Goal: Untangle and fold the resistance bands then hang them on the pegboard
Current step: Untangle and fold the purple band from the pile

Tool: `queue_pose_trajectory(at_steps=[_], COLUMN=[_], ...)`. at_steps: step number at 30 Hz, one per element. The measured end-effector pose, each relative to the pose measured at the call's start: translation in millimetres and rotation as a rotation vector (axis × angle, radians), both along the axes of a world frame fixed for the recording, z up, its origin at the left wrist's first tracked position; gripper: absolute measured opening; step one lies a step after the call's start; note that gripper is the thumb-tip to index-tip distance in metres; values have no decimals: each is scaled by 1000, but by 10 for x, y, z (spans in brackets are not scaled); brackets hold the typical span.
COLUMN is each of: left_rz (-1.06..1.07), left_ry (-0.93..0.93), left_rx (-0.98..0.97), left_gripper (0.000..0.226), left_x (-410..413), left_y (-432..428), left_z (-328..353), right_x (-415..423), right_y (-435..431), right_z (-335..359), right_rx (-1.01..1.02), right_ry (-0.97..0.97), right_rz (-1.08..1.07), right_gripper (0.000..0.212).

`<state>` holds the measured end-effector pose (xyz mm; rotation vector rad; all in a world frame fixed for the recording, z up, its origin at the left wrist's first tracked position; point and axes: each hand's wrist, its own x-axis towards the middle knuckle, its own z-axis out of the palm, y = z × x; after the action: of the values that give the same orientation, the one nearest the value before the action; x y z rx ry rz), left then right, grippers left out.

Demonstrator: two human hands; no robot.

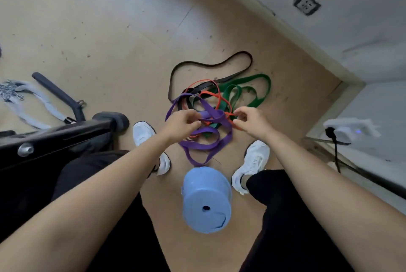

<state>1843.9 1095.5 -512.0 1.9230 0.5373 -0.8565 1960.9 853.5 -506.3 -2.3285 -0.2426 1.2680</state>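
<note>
A tangle of resistance bands lies on the tan floor ahead of my feet. The purple band [222,140] loops nearest me. The thin orange band [217,96] and the wide green band [252,93] are knotted into it. The black band [211,65] trails away toward the wall. My left hand [183,124] has its fingers curled into the purple band at the pile's left side. My right hand [250,121] pinches the orange band at the pile's right side. No pegboard is in view.
A blue upturned bucket-like stool [206,201] sits between my white shoes. Black exercise equipment [55,137] and a black handle [57,93] stand on the left, with a grey strap and chain [19,96] beyond. A wall and power strip [345,131] are on the right.
</note>
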Motion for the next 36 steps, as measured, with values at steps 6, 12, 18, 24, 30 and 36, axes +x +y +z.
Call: queue_pose_trajectory(at_steps=[6, 12, 18, 24, 30, 36], left_rz=[-342, -914, -778, -441, -375, -402], left_ry=[-226, -450, -241, -44, -184, -316], left_rx=[249, 506, 288, 30, -23, 22], left_gripper=[36, 45, 23, 21, 25, 20], left_x=[426, 652, 763, 954, 974, 905], left_y=[-109, -29, 195, 371, 448, 435], left_z=[-1694, -2825, -3004, -2434, -1397, -483], right_x=[-52, 148, 465, 368, 203, 112], right_y=[114, 179, 357, 348, 402, 700], right_z=[-1652, -2562, -2679, -2501, -1935, -1131], right_rx=[-91, -135, -178, -119, 123, 481], right_ry=[11, -35, 26, 8, -20, -45], right_rz=[103, 580, 525, 437, 193, 99], right_gripper=[51, 31, 22, 23, 52, 45])
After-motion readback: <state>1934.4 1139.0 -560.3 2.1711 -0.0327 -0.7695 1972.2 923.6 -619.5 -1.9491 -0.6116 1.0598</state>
